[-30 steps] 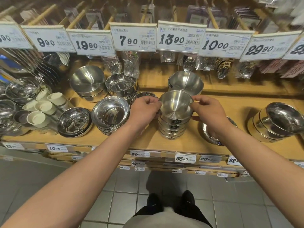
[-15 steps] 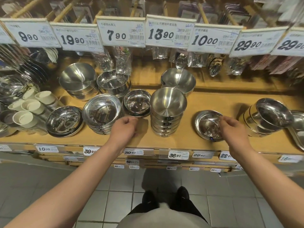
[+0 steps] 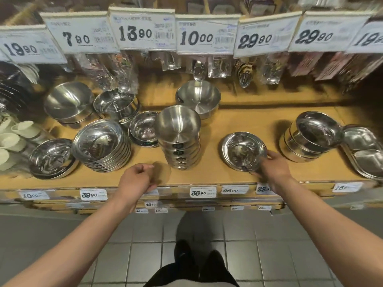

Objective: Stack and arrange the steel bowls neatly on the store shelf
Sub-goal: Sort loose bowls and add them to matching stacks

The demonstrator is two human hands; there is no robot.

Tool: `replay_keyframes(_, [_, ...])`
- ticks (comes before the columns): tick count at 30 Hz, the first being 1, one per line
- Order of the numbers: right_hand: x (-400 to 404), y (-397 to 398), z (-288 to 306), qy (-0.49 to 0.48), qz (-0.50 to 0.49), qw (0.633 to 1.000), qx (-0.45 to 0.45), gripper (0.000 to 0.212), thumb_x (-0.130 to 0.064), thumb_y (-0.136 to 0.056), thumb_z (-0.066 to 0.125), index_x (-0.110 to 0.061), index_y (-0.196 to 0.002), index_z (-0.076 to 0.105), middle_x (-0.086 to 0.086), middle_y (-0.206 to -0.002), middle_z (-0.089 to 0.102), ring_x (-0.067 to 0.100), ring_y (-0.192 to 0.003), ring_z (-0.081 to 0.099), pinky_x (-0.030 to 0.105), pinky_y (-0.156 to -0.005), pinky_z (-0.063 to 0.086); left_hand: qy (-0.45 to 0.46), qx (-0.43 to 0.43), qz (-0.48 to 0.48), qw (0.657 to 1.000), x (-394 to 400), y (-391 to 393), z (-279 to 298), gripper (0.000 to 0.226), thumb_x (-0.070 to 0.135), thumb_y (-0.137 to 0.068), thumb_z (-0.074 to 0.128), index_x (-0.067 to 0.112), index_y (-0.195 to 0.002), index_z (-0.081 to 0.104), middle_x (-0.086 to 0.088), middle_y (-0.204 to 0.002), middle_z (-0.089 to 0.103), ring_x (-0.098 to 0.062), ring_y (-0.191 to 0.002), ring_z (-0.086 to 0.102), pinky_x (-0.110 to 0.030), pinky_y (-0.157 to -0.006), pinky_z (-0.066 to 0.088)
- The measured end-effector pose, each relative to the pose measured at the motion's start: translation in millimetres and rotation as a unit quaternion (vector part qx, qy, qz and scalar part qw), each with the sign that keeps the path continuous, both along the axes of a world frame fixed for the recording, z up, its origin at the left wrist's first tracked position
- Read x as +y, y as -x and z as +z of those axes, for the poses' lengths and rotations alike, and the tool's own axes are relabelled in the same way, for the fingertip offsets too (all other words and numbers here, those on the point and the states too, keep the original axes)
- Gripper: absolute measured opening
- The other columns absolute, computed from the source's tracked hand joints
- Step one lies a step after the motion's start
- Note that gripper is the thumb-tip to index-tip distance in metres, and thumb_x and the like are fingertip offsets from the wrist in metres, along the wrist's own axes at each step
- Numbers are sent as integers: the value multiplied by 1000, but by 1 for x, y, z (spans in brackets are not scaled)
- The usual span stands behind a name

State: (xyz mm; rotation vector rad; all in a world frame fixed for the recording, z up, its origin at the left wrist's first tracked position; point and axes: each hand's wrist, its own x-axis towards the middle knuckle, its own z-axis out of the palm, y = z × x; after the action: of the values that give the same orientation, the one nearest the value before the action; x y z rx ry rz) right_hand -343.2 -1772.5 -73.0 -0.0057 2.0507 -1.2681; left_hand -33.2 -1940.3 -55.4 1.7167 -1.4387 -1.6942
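Note:
A tall stack of steel bowls (image 3: 178,139) stands mid-shelf with nothing touching it. To its right lies a single shallow steel bowl (image 3: 241,150). My right hand (image 3: 274,168) grips that bowl's right front rim, thumb on top and fingers curled under the edge. My left hand (image 3: 137,179) hovers over the shelf's front edge, left of the tall stack, fingers loosely curled and holding nothing. A larger single bowl (image 3: 199,98) sits behind the stack.
On the wooden shelf (image 3: 244,123), a stack of wide bowls (image 3: 99,143), a small bowl (image 3: 145,129) and a low bowl (image 3: 51,158) fill the left. Two nested pots (image 3: 310,137) and a steel tray (image 3: 364,150) sit right. Price cards and bagged spoons hang above.
Both hands have let go of the top bowl of the tall stack. My left hand drew back to the shelf's front edge. My right hand moved right onto the shallow bowl.

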Motion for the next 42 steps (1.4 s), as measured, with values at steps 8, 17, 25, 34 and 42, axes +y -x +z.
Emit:
replay_keyframes(8, [25,-6,41,100,-3,990,-95,41,5,-99,58,-10,-137,52,22,-113,72,23,-67,76,28,-50,62,-36,-5,-16,999,50,17,25,13,16,-102,60,8,-110,67,-12,-110,73,-21,-98,75,-35,-85,63])
replay_keyframes(17, [43,-24,138,231,52,966,-104,48,7,-94,61,-3,-140,51,17,-117,73,19,-86,79,32,-67,65,-82,127,-33,988,95,42,91,9,5,-99,61,7,-104,68,-8,-82,70,-11,-69,71,-21,-67,62])
replay_keyframes(25, [32,-107,189,271,162,939,-139,42,4,-91,67,-12,-128,57,14,-102,80,28,-91,79,32,-68,64,-41,253,-12,967,88,11,152,28,21,-98,67,1,-118,68,-18,-117,74,-24,-101,73,-31,-83,62])
replay_keyframes(34, [-70,-216,177,223,196,948,-117,45,3,-90,71,-9,-130,53,19,-117,71,26,-91,78,31,-68,64,8,212,49,976,7,-96,152,12,8,-94,68,9,-85,75,-9,-91,79,-16,-82,75,-20,-66,60])
replay_keyframes(42, [-176,-294,147,200,188,960,-50,12,1,-94,64,5,-105,68,17,-96,77,30,-96,76,47,-84,64,52,119,-3,992,-103,-177,136,15,6,-93,67,-5,-103,71,-21,-94,76,-14,-68,68,-24,-64,58])
